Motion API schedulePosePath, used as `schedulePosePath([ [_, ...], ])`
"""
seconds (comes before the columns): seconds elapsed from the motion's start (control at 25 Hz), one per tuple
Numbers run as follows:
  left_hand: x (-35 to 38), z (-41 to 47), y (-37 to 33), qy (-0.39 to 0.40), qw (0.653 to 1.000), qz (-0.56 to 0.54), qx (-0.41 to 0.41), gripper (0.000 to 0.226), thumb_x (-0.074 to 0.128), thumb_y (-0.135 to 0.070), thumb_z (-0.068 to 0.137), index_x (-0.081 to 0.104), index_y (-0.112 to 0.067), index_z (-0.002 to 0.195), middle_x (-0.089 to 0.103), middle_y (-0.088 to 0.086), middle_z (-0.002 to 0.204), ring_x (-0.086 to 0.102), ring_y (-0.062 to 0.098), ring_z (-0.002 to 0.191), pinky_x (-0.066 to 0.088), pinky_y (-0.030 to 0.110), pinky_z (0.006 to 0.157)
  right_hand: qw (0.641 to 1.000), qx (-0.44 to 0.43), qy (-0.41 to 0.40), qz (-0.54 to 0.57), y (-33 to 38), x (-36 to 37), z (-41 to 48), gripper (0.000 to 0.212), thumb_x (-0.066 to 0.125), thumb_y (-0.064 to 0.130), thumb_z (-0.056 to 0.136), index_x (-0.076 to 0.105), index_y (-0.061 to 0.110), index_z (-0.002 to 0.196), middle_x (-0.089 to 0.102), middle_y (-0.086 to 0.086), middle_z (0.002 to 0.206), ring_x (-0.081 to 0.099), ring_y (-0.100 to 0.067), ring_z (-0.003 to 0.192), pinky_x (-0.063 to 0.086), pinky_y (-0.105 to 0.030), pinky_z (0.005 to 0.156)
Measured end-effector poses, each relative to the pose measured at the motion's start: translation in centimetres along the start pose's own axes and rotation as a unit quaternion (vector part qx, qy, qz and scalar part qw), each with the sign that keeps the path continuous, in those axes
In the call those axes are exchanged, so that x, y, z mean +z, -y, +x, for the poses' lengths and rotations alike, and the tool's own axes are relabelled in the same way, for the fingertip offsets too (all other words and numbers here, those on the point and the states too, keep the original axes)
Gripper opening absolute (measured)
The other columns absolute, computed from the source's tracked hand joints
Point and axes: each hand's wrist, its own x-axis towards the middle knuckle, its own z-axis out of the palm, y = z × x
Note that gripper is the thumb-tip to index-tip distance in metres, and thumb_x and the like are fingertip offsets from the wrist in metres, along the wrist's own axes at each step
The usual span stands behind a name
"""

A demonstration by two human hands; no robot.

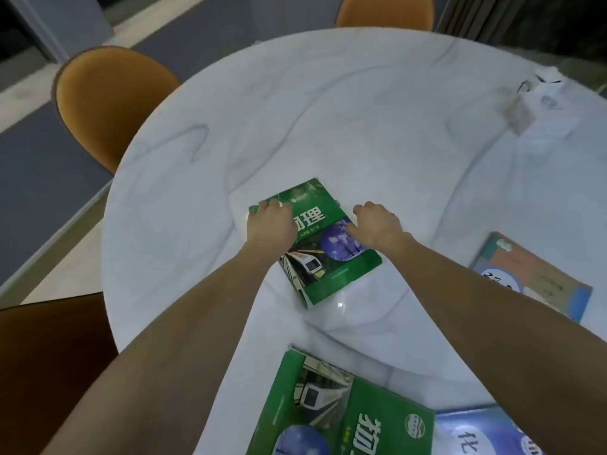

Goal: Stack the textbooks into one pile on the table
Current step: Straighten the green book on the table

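Note:
A green textbook (331, 257) with a train picture lies flat near the middle of the round white marble table (328, 110). My left hand (271, 221) rests on its far left corner, fingers curled over the edge. My right hand (377, 224) presses on its right side, fingers bent on the cover. A second green textbook (358, 412) lies at the near edge. Beside it, at the bottom right, is a blue textbook (486, 435). A teal and tan textbook (538, 277) lies apart at the right.
Orange chairs stand at the far left (108, 100) and at the back (384, 11). A dark brown chair (49, 356) is at the near left. A white cloth with glasses and a small packet (538, 100) lies on the table's far right.

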Motion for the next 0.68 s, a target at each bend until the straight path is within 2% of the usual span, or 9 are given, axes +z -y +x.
schedulePosePath([
  [0.12,1.9,-0.2,0.5,0.021,0.996,-0.049,-0.07,0.047,0.046,-0.018,0.092,0.037,-0.007,0.136,0.046,0.018,0.136,0.041,0.034,0.126,0.045,0.046,0.093,0.998,0.031,0.019,0.042,-0.4,1.8,0.9,0.048,0.047,0.037,0.095,0.049,0.001,0.126,0.051,-0.021,0.127,0.05,-0.036,0.118,0.044,-0.044,0.094],
  [0.2,3.1,-0.6,0.5,0.024,0.987,-0.112,-0.117,0.051,0.048,-0.014,0.09,0.032,-0.006,0.138,0.042,0.02,0.136,0.04,0.035,0.124,0.046,0.046,0.091,0.995,0.048,0.035,0.085,-0.5,2.8,1.5,0.048,0.051,0.037,0.093,0.051,-0.001,0.123,0.053,-0.023,0.126,0.052,-0.037,0.115,0.045,-0.04,0.091],
  [0.36,4.5,-0.9,0.0,0.026,0.954,-0.226,-0.197,0.057,0.049,-0.008,0.091,0.024,-0.004,0.142,0.044,0.023,0.131,0.042,0.037,0.122,0.044,0.046,0.094,0.983,0.092,0.029,0.158,-0.5,3.6,2.6,0.043,0.062,0.034,0.087,0.06,-0.003,0.108,0.063,-0.022,0.109,0.059,-0.036,0.099,0.04,-0.031,0.069],
  [0.48,4.8,-0.6,-0.3,0.008,0.91,-0.316,-0.268,0.055,0.05,-0.007,0.09,0.027,-0.002,0.14,0.049,0.024,0.126,0.048,0.039,0.117,0.045,0.046,0.095,0.969,0.123,0.035,0.21,-0.7,3.5,2.8,0.035,0.069,0.031,0.082,0.063,-0.001,0.096,0.057,-0.012,0.079,0.054,-0.029,0.078,0.034,-0.025,0.05],
  [0.56,4.7,-0.1,-0.2,0.011,0.855,-0.389,-0.343,0.044,0.053,-0.009,0.089,0.039,-0.001,0.129,0.053,0.023,0.122,0.055,0.038,0.11,0.051,0.047,0.092,0.953,0.15,0.05,0.26,-0.9,3.4,3.1,0.035,0.073,0.03,0.08,0.065,-0.001,0.094,0.055,-0.01,0.071,0.053,-0.026,0.075,0.032,-0.025,0.044],
  [0.6,4.5,0.1,0.1,0.011,0.824,-0.427,-0.372,0.031,0.055,-0.01,0.088,0.048,-0.002,0.117,0.056,0.021,0.116,0.059,0.035,0.1,0.055,0.044,0.083,0.945,0.16,0.059,0.28,-0.9,3.3,3.2,0.038,0.073,0.029,0.08,0.065,-0.003,0.098,0.056,-0.01,0.07,0.053,-0.025,0.076,0.033,-0.024,0.044],
  [0.64,4.3,0.3,0.5,0.009,0.797,-0.461,-0.391,0.013,0.057,-0.011,0.088,0.054,-0.003,0.098,0.059,0.018,0.106,0.061,0.029,0.084,0.056,0.038,0.068,0.938,0.173,0.068,0.294,-0.8,3.1,3.2,0.041,0.074,0.028,0.08,0.064,-0.005,0.102,0.055,-0.009,0.069,0.053,-0.025,0.078,0.033,-0.023,0.045],
  [0.68,4.2,0.3,0.8,0.013,0.781,-0.48,-0.4,0.01,0.058,-0.01,0.088,0.052,-0.006,0.08,0.058,0.016,0.096,0.055,0.022,0.067,0.05,0.031,0.054,0.934,0.177,0.073,0.301,-0.8,3.1,3.3,0.043,0.074,0.026,0.081,0.062,-0.007,0.106,0.055,-0.01,0.071,0.052,-0.025,0.079,0.033,-0.024,0.046],
])
